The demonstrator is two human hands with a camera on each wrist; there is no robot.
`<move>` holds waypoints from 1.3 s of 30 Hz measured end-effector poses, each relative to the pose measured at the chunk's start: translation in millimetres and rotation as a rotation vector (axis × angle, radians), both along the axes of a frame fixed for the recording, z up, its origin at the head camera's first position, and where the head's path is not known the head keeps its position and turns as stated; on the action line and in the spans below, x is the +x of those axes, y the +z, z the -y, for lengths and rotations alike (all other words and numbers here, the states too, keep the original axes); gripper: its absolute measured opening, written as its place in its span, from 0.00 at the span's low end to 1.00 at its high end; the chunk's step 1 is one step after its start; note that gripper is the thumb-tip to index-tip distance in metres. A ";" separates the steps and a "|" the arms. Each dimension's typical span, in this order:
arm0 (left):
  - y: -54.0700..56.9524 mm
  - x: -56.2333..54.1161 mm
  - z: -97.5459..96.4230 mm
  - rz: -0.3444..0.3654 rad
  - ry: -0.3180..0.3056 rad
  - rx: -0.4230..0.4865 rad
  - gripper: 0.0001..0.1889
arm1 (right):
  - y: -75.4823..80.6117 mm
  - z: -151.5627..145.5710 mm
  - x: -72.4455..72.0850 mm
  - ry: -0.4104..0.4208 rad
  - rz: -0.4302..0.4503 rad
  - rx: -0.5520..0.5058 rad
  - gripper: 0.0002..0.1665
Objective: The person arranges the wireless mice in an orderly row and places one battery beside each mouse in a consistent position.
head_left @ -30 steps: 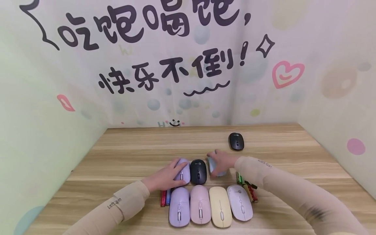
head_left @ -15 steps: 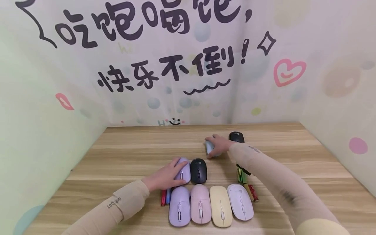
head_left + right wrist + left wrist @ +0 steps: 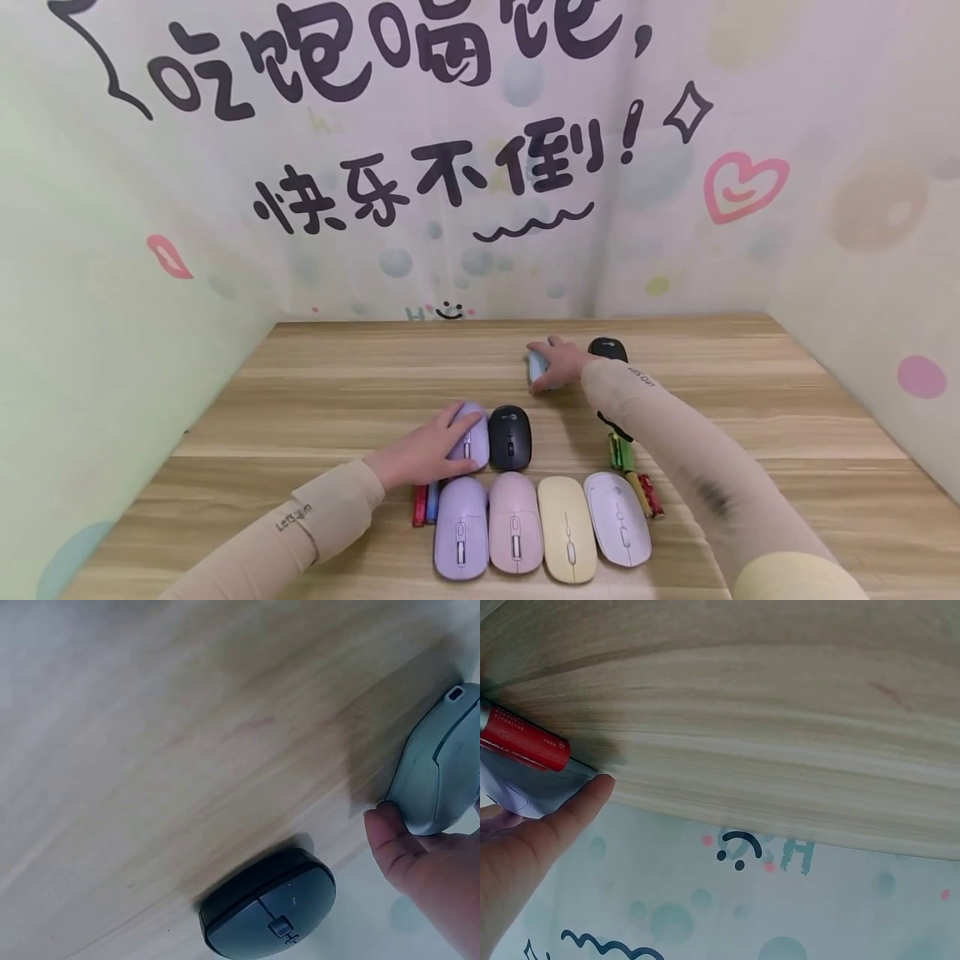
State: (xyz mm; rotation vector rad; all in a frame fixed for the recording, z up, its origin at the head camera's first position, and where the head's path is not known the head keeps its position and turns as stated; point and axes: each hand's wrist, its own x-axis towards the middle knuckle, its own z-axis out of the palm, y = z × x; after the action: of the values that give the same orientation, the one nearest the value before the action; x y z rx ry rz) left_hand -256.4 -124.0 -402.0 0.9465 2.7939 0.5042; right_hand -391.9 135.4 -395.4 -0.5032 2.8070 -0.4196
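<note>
My left hand grips a light purple computer mouse, fingers over its top and side. A black mouse stands just right of it. Farther back, my right hand holds a light blue mouse by its sides; the right wrist view shows a fingertip at the edge of this blue mouse. Another black mouse lies beside that hand, partly covered by the wrist. In the left wrist view, a red battery lies close to the left hand's finger.
In front stands a row of mice: purple, pink, yellow and white. Red and blue batteries lie left of the row. Green batteries and a red one lie at its right. A printed curtain backs the table.
My right hand has carried the light blue mouse back across the table, from beside the nearer black mouse to left of the far black one. The left hand has stayed on the purple mouse.
</note>
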 end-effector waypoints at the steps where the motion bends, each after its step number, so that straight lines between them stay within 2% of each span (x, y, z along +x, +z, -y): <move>1: -0.1 -0.1 0.1 0.000 -0.002 0.003 0.36 | -0.6 -0.5 -0.9 0.001 0.003 -0.002 0.51; 3: -0.3 -0.7 -0.2 0.001 -0.004 0.008 0.36 | -1.2 -1.7 -2.7 0.002 0.011 -0.001 0.53; 6: -0.7 -1.2 -2.0 0.019 -0.002 0.007 0.36 | 8.7 -5.3 3.9 0.011 0.012 0.008 0.53; 10: 0.4 -0.4 -4.6 0.028 0.022 0.031 0.35 | 29.9 -11.1 24.9 0.070 -0.051 -0.004 0.49; 12: 2.4 -0.1 -5.8 -0.002 0.058 0.062 0.32 | 35.9 -14.1 38.3 0.114 -0.092 -0.002 0.45; 15: 7.5 0.6 -9.4 -0.070 0.131 0.112 0.28 | 44.1 -18.0 69.8 0.177 -0.101 0.011 0.44; 18: 11.1 1.4 -15.0 -0.124 0.190 0.098 0.24 | 46.3 -24.9 106.8 0.206 -0.104 0.027 0.42; 23: 9.5 2.2 -24.9 -0.165 0.213 0.013 0.22 | 40.9 -44.7 163.3 0.264 -0.257 -0.002 0.35; 25: 8.8 1.3 -28.3 -0.180 0.221 0.008 0.22 | 37.3 -53.1 180.4 0.280 -0.266 -0.011 0.33; 27: 9.5 -0.4 -31.2 -0.181 0.237 0.012 0.22 | 32.6 -59.3 193.3 0.300 -0.239 -0.002 0.32; 31: 13.4 -5.7 -36.8 -0.155 0.267 -0.038 0.21 | 24.2 -62.1 209.0 0.324 -0.163 0.008 0.33; 35: 18.7 -10.7 -44.3 -0.090 0.283 -0.106 0.21 | 19.5 -58.6 215.1 0.308 -0.136 0.020 0.39; 37: 20.5 -12.2 -48.0 -0.072 0.287 -0.139 0.21 | 18.0 -57.7 216.1 0.304 -0.162 0.040 0.41; 39: 20.9 -12.8 -50.8 -0.070 0.284 -0.169 0.20 | 16.1 -58.3 215.9 0.317 -0.224 0.059 0.43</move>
State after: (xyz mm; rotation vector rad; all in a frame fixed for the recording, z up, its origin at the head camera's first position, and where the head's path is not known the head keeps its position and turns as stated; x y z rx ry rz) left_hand -269.3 -73.2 -381.1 0.5469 2.9933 0.2649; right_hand -176.0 193.7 -379.2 -1.0200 2.8630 -0.2240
